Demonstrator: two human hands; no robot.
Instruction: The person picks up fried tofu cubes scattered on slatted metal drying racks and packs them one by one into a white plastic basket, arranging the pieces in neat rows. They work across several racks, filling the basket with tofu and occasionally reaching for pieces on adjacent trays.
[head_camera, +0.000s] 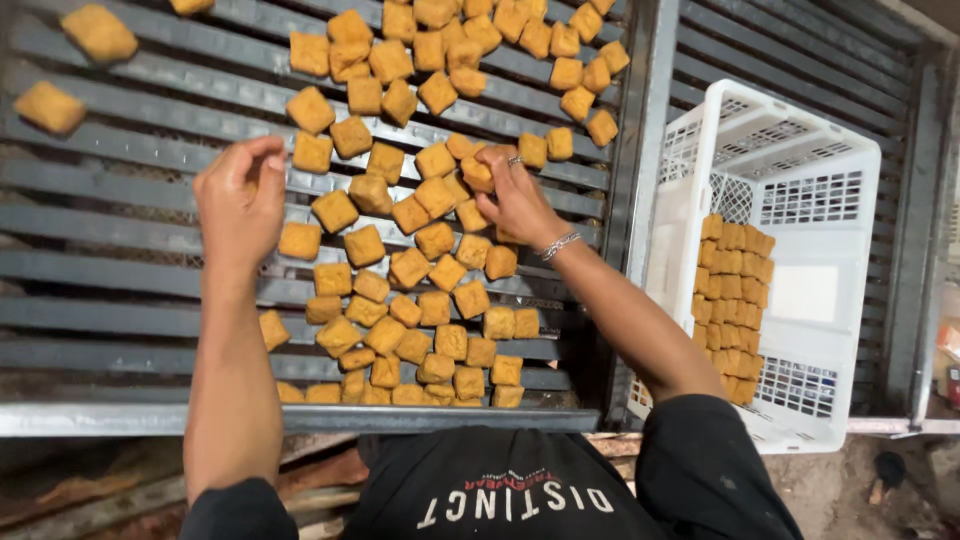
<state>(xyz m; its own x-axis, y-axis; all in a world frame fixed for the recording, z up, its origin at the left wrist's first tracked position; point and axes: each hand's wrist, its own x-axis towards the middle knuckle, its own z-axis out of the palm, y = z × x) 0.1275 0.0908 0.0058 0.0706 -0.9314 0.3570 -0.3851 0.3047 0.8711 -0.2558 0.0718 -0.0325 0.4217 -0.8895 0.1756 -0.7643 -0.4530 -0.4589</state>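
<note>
Several golden-brown fried square pieces (410, 265) lie scattered on a grey slatted metal rack (120, 235). My right hand (512, 195), with a ring and a bracelet, is closed on one or more pieces (477, 172) near the middle of the pile. My left hand (240, 200) hovers over the rack at the left edge of the pile, its fingers curled; a piece seems tucked in them, but it is mostly hidden. A single piece (299, 240) lies just right of that hand.
A white perforated plastic crate (800, 200) sits on the rack at the right, with stacked rows of the same pieces (732, 305) inside. A metal divider (640, 150) separates the two rack sections. Loose pieces (98, 32) lie at far left.
</note>
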